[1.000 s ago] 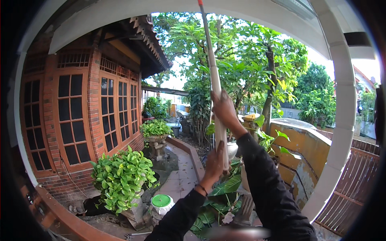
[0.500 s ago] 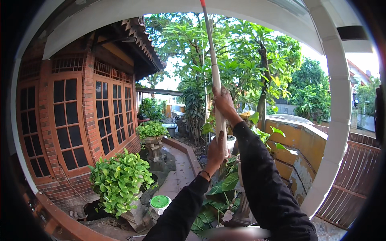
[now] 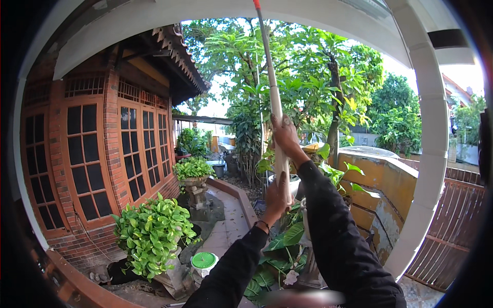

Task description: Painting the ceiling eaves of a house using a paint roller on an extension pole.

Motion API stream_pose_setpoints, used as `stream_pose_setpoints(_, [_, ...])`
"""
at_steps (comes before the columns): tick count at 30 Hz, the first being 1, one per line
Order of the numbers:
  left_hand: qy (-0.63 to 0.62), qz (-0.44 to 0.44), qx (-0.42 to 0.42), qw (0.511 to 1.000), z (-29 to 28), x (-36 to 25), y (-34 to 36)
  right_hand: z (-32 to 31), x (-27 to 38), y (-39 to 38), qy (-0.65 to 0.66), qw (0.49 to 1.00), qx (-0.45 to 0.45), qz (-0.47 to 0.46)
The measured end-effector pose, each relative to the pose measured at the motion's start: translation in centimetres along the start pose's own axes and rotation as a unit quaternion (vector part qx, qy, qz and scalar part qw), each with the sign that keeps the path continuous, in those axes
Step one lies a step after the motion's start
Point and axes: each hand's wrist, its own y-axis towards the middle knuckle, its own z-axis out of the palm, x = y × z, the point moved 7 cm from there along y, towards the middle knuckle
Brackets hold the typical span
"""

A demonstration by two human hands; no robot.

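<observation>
A long pole (image 3: 276, 101) rises from my hands toward the white beam overhead, leaning slightly left. It is pale and thick below, thinner and greyer above, with a red part (image 3: 257, 4) cut off by the upper edge of the view. My right hand (image 3: 286, 136) is wrapped around the pale section. Lower down, my left hand (image 3: 278, 197) grips the pole near its bottom end. Both forearms wear black sleeves. Whatever the pole's top end carries is out of sight.
A white beam (image 3: 215, 11) arches overhead into a white post (image 3: 430, 113) at right. Leafy potted plants (image 3: 151, 233) and a green-lidded tub (image 3: 204, 260) stand at lower left. A white pot (image 3: 294, 186) is behind my hands, trees (image 3: 308, 77) beyond. A brick house (image 3: 111, 133) lines the left.
The pole and my right hand have come down slightly, and the red part has shifted a little left. Both hands keep their grip.
</observation>
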Motion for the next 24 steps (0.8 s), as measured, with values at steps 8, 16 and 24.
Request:
stream_pose_setpoints(8, [-0.003, -0.009, 0.041, 0.999, 5.8, 0.1, -0.4, -6.1, 0.5, 0.5, -0.037, 0.999, -0.037, 0.01])
stream_pose_setpoints(16, [0.024, -0.022, 0.057, 0.998, 7.0, 0.9, -1.7, -7.6, 0.1, -1.3, -0.092, 0.994, -0.055, -0.017])
stream_pose_setpoints(24, [0.042, -0.002, 0.075, 0.996, 8.5, 1.7, 0.1, -9.0, -0.8, 0.4, -0.076, 0.995, -0.067, 0.009])
